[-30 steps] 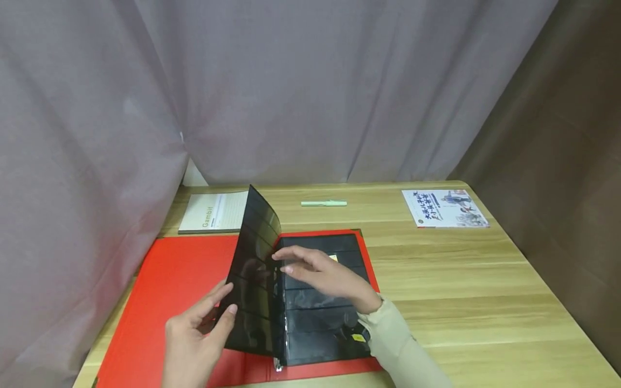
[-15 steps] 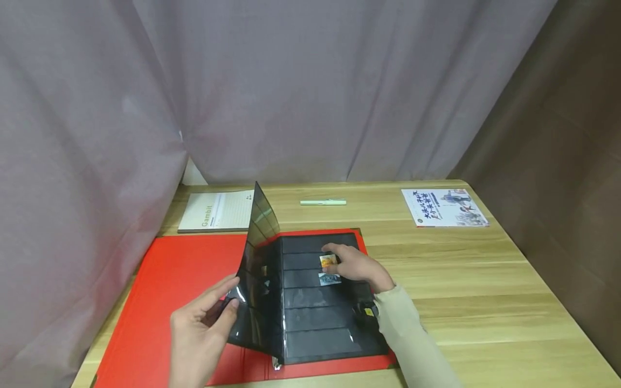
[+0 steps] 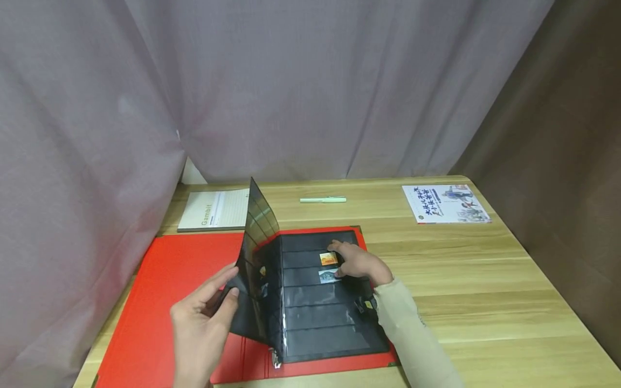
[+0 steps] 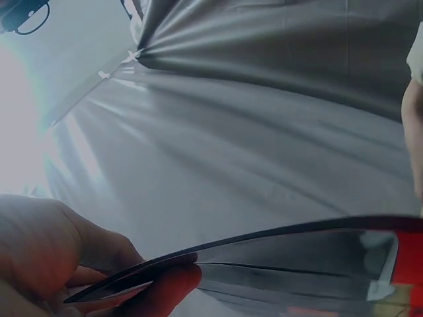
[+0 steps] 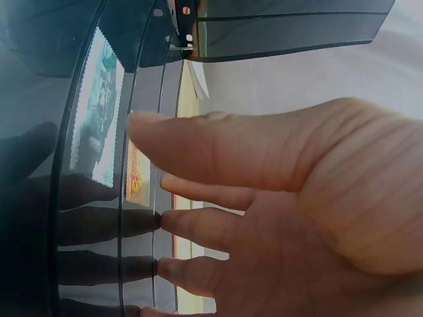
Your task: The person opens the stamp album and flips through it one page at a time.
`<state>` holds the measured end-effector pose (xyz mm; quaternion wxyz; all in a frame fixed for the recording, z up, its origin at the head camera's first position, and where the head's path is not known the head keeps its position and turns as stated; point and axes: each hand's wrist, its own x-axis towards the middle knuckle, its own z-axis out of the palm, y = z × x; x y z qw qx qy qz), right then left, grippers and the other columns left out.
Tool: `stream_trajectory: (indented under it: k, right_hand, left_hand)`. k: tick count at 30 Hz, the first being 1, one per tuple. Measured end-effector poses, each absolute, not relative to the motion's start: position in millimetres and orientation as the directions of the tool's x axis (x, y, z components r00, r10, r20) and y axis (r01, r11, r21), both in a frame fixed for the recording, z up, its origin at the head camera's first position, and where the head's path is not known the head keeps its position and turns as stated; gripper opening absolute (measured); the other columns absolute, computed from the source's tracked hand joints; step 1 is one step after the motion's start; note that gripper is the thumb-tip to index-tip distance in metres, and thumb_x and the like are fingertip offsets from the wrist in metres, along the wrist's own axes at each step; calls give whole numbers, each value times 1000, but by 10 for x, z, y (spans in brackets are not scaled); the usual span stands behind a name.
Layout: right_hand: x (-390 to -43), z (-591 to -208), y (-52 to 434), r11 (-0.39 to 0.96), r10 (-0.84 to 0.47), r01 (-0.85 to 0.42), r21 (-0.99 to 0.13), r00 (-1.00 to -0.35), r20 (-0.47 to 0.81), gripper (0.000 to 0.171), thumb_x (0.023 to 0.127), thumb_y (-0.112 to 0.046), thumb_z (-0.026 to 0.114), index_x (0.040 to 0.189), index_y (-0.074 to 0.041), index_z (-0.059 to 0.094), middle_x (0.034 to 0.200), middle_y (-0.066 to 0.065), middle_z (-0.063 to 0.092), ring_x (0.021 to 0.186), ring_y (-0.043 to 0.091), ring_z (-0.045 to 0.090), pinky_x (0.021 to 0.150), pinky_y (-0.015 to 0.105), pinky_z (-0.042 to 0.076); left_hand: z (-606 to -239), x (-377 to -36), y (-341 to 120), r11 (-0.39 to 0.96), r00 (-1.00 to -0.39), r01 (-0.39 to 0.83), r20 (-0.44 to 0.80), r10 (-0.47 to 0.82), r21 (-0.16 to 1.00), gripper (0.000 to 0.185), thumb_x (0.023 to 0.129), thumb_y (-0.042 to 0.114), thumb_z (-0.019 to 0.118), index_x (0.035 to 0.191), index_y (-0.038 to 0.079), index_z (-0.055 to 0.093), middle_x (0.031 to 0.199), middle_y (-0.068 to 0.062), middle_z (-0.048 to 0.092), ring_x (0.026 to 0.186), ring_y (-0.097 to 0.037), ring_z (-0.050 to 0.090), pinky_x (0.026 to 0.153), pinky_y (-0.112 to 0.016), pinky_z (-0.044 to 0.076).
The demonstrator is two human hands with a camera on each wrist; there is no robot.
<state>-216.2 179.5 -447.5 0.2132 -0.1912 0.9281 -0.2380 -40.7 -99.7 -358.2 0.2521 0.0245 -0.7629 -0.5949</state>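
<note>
A red stamp album (image 3: 184,280) lies spread on the table, with black pocketed pages on its rings. My left hand (image 3: 204,318) pinches the outer edge of a raised black page (image 3: 254,269) between thumb and fingers. On the flat black page (image 3: 317,342) to the right, an orange stamp (image 3: 328,259) sits in a pocket above a blue-grey stamp (image 3: 328,276). My right hand (image 3: 361,263) rests its fingertips on that page just right of both stamps. In the right wrist view, the thumb (image 5: 218,148) is extended near the stamps and the fingers are spread, holding nothing.
A cream notebook (image 3: 208,210) lies behind the album at the left. Farther back are a pale green pen (image 3: 323,200) and, to the right, a white illustrated booklet (image 3: 446,203). Grey curtain (image 3: 291,91) hangs along the table's rear edge.
My right hand has moved right, from beside the raised page to the stamps, which now show. The left hand keeps its pinch on the raised page, which bends a little differently.
</note>
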Motion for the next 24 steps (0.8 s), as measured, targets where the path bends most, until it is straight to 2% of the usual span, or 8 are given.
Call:
stream_trajectory:
  k: [5, 10, 14, 24]
  right_hand:
    - [-2169, -4475, 1790, 818, -460, -260, -513, -831, -313, 66, 88, -2, 76, 147, 3, 47, 161, 24, 28, 146, 46, 27, 114, 57, 30]
    - [-2182, -4473, 1801, 817, -467, -265, -511, -825, -319, 66, 89, -4, 75, 148, 4, 46, 161, 24, 28, 147, 46, 25, 115, 58, 27]
    - [-2188, -4465, 1811, 818, -472, -269, -509, -820, -325, 65, 90, -4, 75, 148, 4, 46, 162, 24, 27, 147, 46, 25, 115, 58, 27]
    - [-2191, -4452, 1810, 824, -473, -277, -495, -816, -331, 65, 89, -3, 75, 147, 4, 47, 161, 24, 28, 146, 46, 27, 115, 57, 28]
  left_hand:
    - [-3568, -417, -1038, 340, -840, 289, 408, -358, 895, 38, 82, -20, 68, 111, 2, 78, 112, -6, 75, 92, -1, 71, 80, -16, 53]
    - [-3581, -379, -1075, 376, -830, 255, 401, -387, 891, 38, 83, -17, 70, 113, 6, 78, 112, -5, 75, 87, 2, 71, 78, -13, 52]
    - [-3597, -350, -1079, 374, -820, 272, 417, -391, 886, 38, 82, -19, 70, 111, 4, 79, 112, -6, 75, 85, 0, 72, 77, -14, 53]
    - [-3608, -278, -1064, 426, -798, 258, 440, -412, 867, 39, 80, -20, 69, 109, 5, 79, 111, -2, 75, 87, 3, 70, 77, -13, 52]
